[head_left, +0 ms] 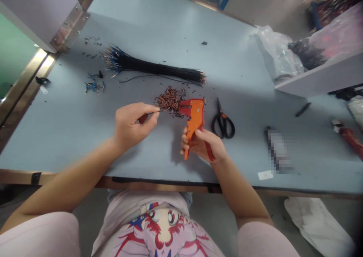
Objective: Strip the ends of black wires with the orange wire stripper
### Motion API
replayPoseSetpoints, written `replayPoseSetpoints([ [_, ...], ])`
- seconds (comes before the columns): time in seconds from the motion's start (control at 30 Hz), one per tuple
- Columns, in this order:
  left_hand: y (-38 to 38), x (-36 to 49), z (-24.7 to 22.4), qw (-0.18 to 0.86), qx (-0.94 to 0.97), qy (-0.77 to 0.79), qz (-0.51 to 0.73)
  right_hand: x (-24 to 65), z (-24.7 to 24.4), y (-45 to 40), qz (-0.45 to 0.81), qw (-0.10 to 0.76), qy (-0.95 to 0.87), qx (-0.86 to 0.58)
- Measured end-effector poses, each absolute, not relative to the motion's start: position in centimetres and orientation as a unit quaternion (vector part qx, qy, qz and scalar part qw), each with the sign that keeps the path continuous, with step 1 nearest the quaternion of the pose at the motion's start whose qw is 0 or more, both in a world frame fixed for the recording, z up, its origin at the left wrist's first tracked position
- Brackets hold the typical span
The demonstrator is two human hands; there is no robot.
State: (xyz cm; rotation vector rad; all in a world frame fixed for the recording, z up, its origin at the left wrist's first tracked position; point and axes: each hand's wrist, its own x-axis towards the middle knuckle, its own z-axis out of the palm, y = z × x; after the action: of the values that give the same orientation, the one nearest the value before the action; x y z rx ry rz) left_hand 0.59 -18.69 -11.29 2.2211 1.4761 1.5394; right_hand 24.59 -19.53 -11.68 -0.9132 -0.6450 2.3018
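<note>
Between the thumb and forefinger of my left hand (134, 123) is a thin black wire (154, 112), its tip pointing right. My right hand (208, 141) grips an orange and red wire stripper (195, 115) by its handles, with the jaws facing left. A short gap separates the wire from the jaws. Just beyond both hands lies a heap of small copper-brown and black scraps (170, 98). Farther back rests a long bundle of black wires (159, 68), with blue and metal ends at the left and bare copper ends at the right.
Black-handled scissors (223, 124) lie right of the stripper. A few blue-ended pieces (94, 86) sit at the left. A blurred-out dark object (278, 149) and a white label (265, 175) are at the right. Plastic bags (280, 53) stand by a shelf panel (320, 73).
</note>
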Motion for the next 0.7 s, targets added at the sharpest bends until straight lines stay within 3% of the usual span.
replayPoseSetpoints([
  [0.4,-18.83,0.22,-11.35,-0.103,0.781,0.38,0.484,24.56,-12.4,-20.17,0.858,0.276,-0.339,-0.27],
  [0.7,-18.83,-0.01,-11.83,-0.098,0.787,0.373,0.482,24.6,-12.4,-20.45,0.846,0.273,-0.372,-0.267],
])
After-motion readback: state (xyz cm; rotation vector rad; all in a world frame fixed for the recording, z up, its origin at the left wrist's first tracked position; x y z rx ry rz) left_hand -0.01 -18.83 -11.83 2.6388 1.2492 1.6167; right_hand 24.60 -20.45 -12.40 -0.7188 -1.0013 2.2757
